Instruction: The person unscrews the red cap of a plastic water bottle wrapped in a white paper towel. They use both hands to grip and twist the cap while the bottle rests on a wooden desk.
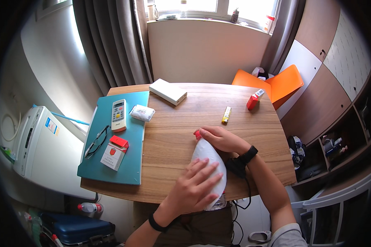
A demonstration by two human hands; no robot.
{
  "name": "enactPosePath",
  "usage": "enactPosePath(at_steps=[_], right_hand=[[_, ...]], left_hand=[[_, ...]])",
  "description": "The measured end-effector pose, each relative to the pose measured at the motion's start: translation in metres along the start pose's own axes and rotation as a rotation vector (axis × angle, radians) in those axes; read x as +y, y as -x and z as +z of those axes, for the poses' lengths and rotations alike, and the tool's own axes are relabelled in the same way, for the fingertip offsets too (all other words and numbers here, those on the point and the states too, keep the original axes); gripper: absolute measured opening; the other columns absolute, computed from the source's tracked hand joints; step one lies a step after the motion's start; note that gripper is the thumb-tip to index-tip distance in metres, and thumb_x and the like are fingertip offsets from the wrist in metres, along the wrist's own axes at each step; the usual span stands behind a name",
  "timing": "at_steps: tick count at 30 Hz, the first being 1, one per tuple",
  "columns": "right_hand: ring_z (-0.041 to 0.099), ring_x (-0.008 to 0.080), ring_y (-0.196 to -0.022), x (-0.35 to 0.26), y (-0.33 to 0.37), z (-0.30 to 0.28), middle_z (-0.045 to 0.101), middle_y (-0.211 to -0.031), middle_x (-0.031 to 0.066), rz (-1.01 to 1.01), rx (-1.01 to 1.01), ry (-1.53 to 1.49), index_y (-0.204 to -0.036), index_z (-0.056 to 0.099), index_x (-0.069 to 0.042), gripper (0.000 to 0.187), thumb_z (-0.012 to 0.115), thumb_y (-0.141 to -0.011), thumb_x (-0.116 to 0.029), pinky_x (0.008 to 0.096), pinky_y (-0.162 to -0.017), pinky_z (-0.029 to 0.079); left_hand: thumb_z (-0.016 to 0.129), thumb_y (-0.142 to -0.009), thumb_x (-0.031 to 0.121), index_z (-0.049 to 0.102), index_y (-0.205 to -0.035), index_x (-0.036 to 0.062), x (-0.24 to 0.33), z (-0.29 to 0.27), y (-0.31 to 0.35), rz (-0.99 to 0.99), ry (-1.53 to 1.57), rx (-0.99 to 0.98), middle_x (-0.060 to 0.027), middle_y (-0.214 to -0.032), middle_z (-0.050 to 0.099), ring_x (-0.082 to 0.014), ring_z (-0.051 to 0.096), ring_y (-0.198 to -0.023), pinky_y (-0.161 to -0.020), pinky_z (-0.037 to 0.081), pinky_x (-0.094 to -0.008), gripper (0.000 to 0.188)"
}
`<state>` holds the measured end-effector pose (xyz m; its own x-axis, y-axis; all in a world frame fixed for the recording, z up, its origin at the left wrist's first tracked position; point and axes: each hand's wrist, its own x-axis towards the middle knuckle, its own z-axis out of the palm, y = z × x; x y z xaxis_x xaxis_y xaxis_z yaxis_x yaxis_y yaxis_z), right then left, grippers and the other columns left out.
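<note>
A bottle with a red cap (pixel 198 135) lies tilted toward me at the table's near edge. A white sheet, like a wipe or tissue (pixel 208 158), covers most of it, and clear plastic shows at its near end. My right hand (pixel 220 138) is closed round the neck by the cap, its fingers partly hidden. With fingers spread, my left hand (pixel 196 185) lies flat over the sheet on the bottle's side. Beside my right wrist rests a black device (pixel 235 168) with a cable.
On the wooden table (pixel 169 144), a teal folder (pixel 132 173) bears a remote control (pixel 119 115), glasses (pixel 97 142), a cigarette pack (pixel 114 153) and a white soft packet (pixel 142 113). Farther off are a white box (pixel 168 91), yellow lighter (pixel 226 115) and red box (pixel 254 99). An orange chair (pixel 286 84) stands behind.
</note>
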<state>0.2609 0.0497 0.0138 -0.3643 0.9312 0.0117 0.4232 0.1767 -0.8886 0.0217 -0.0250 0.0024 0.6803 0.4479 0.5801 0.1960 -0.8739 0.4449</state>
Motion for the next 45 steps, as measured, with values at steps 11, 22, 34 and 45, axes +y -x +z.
enactPosePath(at_steps=[11,22,34,45], right_hand=[[0.065,0.0175,-0.100,0.0027,-0.0004,0.0015,0.073,-0.106,0.0101,-0.006,0.014,-0.004,-0.117,0.066,0.003,0.045,0.045,-0.114,-0.037,0.0328,-0.093,0.052],[0.066,0.0179,-0.101,0.0028,-0.0010,0.0008,0.073,-0.107,0.0101,0.025,0.004,-0.054,-0.118,0.066,0.003,0.045,0.045,-0.114,-0.037,0.0332,-0.095,0.052],[0.065,0.0163,-0.100,0.0060,-0.0014,0.0014,0.073,-0.108,0.0094,0.013,0.011,-0.030,-0.118,0.067,0.002,0.044,0.047,-0.113,-0.037,0.0326,-0.093,0.052],[0.065,0.0177,-0.098,0.0077,-0.0012,0.0007,0.073,-0.105,0.0104,-0.012,0.020,0.000,-0.116,0.067,0.000,0.044,0.047,-0.113,-0.038,0.0336,-0.092,0.052]], left_hand=[[0.049,-0.102,0.059,0.068,-0.135,0.0064,-0.0003,0.0017,0.0018,0.028,0.074,-0.041,-0.0172,-0.147,0.060,-0.0374,0.051,-0.142,-0.123,0.031,-0.0546,0.064],[0.047,-0.104,0.059,0.068,-0.135,0.0083,0.0011,-0.0022,0.0015,0.084,0.096,-0.084,-0.0175,-0.148,0.059,-0.0377,0.051,-0.142,-0.123,0.031,-0.0548,0.063],[0.042,-0.105,0.059,0.068,-0.136,0.0097,0.0002,0.0000,0.0019,0.049,0.070,-0.061,-0.0175,-0.149,0.058,-0.0382,0.050,-0.143,-0.123,0.030,-0.0549,0.064],[0.039,-0.106,0.060,0.068,-0.136,0.0097,0.0028,0.0000,0.0014,0.027,0.033,-0.039,-0.0184,-0.148,0.058,-0.0404,0.048,-0.143,-0.123,0.030,-0.0553,0.066]])
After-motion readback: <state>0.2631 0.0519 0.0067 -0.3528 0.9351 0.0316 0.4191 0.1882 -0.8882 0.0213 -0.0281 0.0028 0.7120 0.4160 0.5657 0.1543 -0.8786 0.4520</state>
